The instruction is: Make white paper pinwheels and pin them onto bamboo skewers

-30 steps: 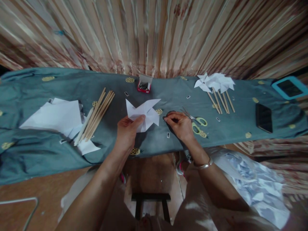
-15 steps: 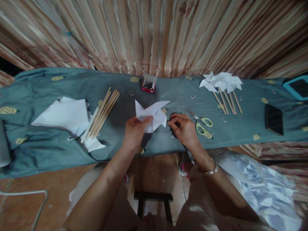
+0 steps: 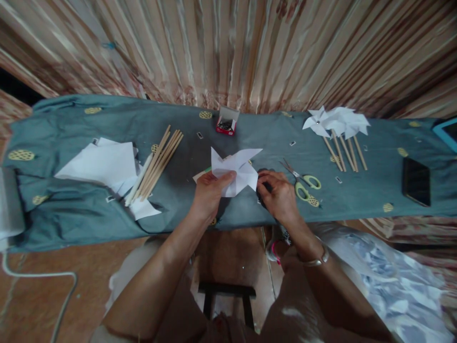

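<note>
A white paper pinwheel is held above the middle of the green cloth by the left hand. Its lower left part is gripped between the thumb, laid on top, and the fingers beneath; by this grip, it may be judged, the folds are kept from springing open while the opposite tips are left free. The right hand is placed at the pinwheel's right tip, with the fingers curled narrowly; whether anything is pinched there cannot be made out.

The loose sticks are bundled to the left, beside the white sheets, an arrangement probably chosen for easy reach. The scissors are laid just beyond the right hand, blades pointed away, perhaps for safety. The mounted pinwheels are gathered at the far right edge, heads overlapping and sticks directed towards the person, presumably so that the working space is not crowded.

Two containers are seen. The small red box is stood at the far edge with its lid raised; small, dark, shiny pieces are contained in it. By the right forearm, below the cloth, many white paper pieces are held in what appears to be a pale bag.
</note>
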`<state>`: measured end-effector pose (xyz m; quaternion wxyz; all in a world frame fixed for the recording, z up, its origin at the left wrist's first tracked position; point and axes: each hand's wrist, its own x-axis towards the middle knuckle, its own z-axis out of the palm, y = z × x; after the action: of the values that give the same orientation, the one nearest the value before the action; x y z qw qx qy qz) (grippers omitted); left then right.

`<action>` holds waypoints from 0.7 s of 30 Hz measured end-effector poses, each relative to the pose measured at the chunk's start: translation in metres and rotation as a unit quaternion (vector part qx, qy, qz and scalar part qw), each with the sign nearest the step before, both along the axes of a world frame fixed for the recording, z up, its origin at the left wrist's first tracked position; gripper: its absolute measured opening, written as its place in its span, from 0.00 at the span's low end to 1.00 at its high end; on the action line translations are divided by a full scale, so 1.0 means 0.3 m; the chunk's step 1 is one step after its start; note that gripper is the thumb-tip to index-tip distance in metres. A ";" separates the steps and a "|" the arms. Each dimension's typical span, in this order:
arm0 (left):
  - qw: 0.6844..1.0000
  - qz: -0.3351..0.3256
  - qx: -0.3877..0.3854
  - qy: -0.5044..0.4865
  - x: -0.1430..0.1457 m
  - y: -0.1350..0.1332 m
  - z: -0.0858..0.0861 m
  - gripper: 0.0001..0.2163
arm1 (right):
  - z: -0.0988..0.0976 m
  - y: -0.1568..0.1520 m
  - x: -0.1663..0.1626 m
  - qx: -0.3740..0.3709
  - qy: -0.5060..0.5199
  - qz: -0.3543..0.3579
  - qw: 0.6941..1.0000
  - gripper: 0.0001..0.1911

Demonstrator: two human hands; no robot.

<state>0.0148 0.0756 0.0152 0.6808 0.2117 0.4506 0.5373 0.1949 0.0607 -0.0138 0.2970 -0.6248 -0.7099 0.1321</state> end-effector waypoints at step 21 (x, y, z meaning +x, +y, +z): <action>0.998 -0.059 0.008 0.000 0.068 -0.031 -0.013 0.12 | 0.171 -0.072 -0.025 -0.033 0.276 0.058 0.959 0.01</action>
<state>0.0352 0.0662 0.0113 0.7095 0.2433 0.4330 0.4999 0.1874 0.0390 0.0376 0.4523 -0.5313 -0.6308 0.3394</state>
